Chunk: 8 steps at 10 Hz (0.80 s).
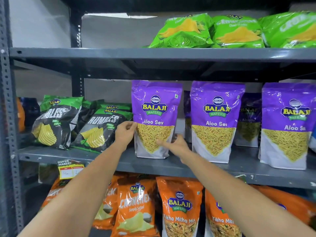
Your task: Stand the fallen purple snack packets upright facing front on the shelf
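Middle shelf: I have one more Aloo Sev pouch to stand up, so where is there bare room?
Bare shelf front shows between the middle Aloo Sev pouch and the right Aloo Sev pouch. A narrower gap lies right of the left Aloo Sev pouch, where the right hand is. The Rumbles bags crowd the left.

— Shelving?
— Grey metal rack [153, 54], three tiers in view; perforated upright [7, 117] at the left edge, a darker post [76, 28] behind.
— Walls?
— Plain pale wall [39, 21] behind the rack, unmarked.
— Light?
— Bright from the front; glare on the shelf edges, deep shadow beneath the top tier.
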### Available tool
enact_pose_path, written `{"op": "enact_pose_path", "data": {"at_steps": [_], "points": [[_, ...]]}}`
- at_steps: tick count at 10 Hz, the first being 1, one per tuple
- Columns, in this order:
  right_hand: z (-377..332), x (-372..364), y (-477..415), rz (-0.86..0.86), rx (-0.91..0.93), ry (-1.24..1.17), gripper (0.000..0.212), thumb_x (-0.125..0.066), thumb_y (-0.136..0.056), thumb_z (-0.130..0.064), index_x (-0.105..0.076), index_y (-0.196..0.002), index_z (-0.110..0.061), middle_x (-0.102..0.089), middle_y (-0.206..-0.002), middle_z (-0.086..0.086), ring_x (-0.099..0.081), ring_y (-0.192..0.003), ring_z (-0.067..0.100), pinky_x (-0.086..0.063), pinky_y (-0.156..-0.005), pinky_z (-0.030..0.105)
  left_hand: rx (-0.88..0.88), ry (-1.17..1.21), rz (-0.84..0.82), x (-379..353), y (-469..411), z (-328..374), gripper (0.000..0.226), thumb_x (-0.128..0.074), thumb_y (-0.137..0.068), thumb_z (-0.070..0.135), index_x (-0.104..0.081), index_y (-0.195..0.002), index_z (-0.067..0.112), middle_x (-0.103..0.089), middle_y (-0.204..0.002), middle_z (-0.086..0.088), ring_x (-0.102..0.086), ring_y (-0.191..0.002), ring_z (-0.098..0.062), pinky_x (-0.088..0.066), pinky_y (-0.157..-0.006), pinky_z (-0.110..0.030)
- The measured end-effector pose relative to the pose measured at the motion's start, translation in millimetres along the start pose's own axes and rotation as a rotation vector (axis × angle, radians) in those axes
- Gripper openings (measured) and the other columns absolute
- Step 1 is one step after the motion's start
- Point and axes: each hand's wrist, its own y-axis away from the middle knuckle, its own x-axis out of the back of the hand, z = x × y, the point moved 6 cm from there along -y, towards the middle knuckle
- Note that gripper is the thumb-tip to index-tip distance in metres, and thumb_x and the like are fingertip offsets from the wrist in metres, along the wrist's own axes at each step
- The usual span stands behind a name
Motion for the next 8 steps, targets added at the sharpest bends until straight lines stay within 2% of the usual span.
{"op": "enact_pose_path", "data": {"at_steps": [1, 2, 3, 4, 5, 6, 7, 8], "points": [[15, -6, -1, 0.008, 0.025, 0.061, 0.109, -0.089, -0.050, -0.051, -0.038, -0.137, -0.011, -0.057, -0.132, 0.006, -0.056, -0.117, 0.021, -0.051, -0.085, 0.030, 0.081, 0.115, -0.017, -4, -8, -9, 0.012, -0.062, -0.094, 0.021, -0.067, -0.100, 0.012, -0.068, -0.097, -0.010, -0.062, -0.091, -0.024, -0.056, -0.086, -0.045], [13, -3, -3, 0.018, 0.022, 0.072, 0.108, -0.091, -0.049, -0.049, -0.038, -0.136, -0.012, -0.059, -0.127, 0.006, -0.057, -0.115, 0.022, -0.051, -0.092, 0.035, 0.132, 0.250, 0.014, -6, -2, -12, 0.006, -0.062, -0.095, 0.019, -0.064, -0.097, 0.013, -0.065, -0.096, -0.007, -0.059, -0.087, -0.019, -0.054, -0.071, -0.035], [13, -1, 1, 0.021, 0.023, 0.072, 0.107, -0.090, -0.051, -0.048, -0.038, -0.137, -0.012, -0.059, -0.129, 0.006, -0.057, -0.116, 0.022, -0.051, -0.094, 0.036, 0.140, 0.265, 0.043, -5, -3, -13, 0.004, -0.065, -0.093, 0.019, -0.064, -0.090, 0.016, -0.068, -0.099, -0.008, -0.061, -0.092, -0.021, -0.055, -0.086, -0.046], [13, 0, 5, 0.020, 0.030, 0.092, 0.095, -0.088, -0.060, -0.043, -0.039, -0.134, -0.012, -0.058, -0.129, 0.006, -0.056, -0.113, 0.020, -0.048, -0.087, 0.030, 0.157, 0.255, 0.035, -6, -6, -17, 0.005, -0.064, -0.093, 0.022, -0.065, -0.093, 0.017, -0.069, -0.102, -0.010, -0.061, -0.093, -0.022, -0.054, -0.090, -0.050], [7, -2, 10, -0.018, 0.054, 0.148, 0.091, -0.084, -0.067, -0.041, -0.035, -0.137, -0.010, -0.054, -0.135, 0.008, -0.054, -0.120, 0.023, -0.045, -0.086, 0.028, 0.125, 0.141, 0.045, -1, -2, -9, 0.012, -0.062, -0.094, 0.027, -0.063, -0.098, 0.017, -0.068, -0.105, -0.009, -0.062, -0.099, -0.026, -0.054, -0.093, -0.048], [1, 3, 16, -0.044, 0.089, 0.264, 0.101, -0.081, -0.067, -0.049, -0.029, -0.143, -0.007, -0.054, -0.136, 0.009, -0.054, -0.123, 0.025, -0.047, -0.089, 0.031, -0.011, -0.051, 0.075, 3, 7, 6, 0.026, -0.059, -0.095, 0.028, -0.059, -0.111, 0.008, -0.064, -0.103, -0.008, -0.058, -0.091, -0.021, -0.047, -0.087, -0.034], [-10, 15, 31, -0.007, 0.187, 0.431, 0.076, -0.075, -0.073, -0.051, -0.047, -0.127, -0.005, -0.066, -0.109, 0.011, -0.063, -0.101, 0.024, -0.053, -0.085, 0.037, -0.208, -0.253, 0.148, 5, 29, 30, 0.030, -0.058, -0.094, 0.029, -0.054, -0.112, 0.005, -0.062, -0.098, -0.007, -0.060, -0.089, -0.026, -0.047, -0.080, -0.038], [-38, 40, 50, 0.135, 0.421, 0.653, 0.047, -0.063, -0.081, -0.055, -0.059, -0.100, -0.013, -0.066, -0.088, 0.004, -0.062, -0.084, 0.023, -0.053, -0.076, 0.038, -0.323, -0.403, 0.260, 2, 45, 53, 0.027, -0.056, -0.093, 0.034, -0.053, -0.105, 0.009, -0.060, -0.097, -0.009, -0.058, -0.091, -0.031, -0.048, -0.084, -0.048]]}}
